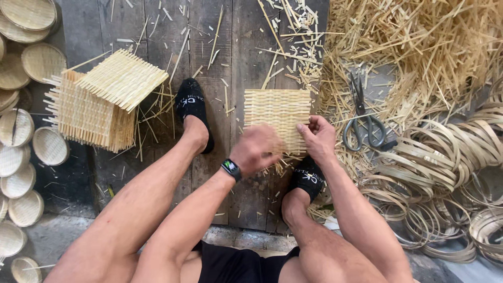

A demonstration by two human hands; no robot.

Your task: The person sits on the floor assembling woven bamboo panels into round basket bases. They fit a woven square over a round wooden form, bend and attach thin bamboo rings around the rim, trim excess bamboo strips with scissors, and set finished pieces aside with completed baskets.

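Knees and forearms frame my view; both hands work a square woven bamboo mat (276,116) lying on the plank floor (157,31) beside the right shoe (308,177). Right hand (317,137) pinches its near edge; left hand (257,149) is blurred — grip unclear. I judge steady, even pressure is needed; scissors (364,118) lie near.

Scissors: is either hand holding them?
No. The scissors lie on the straw to the right, apart from both hands; the right hand and left hand are at the woven mat.
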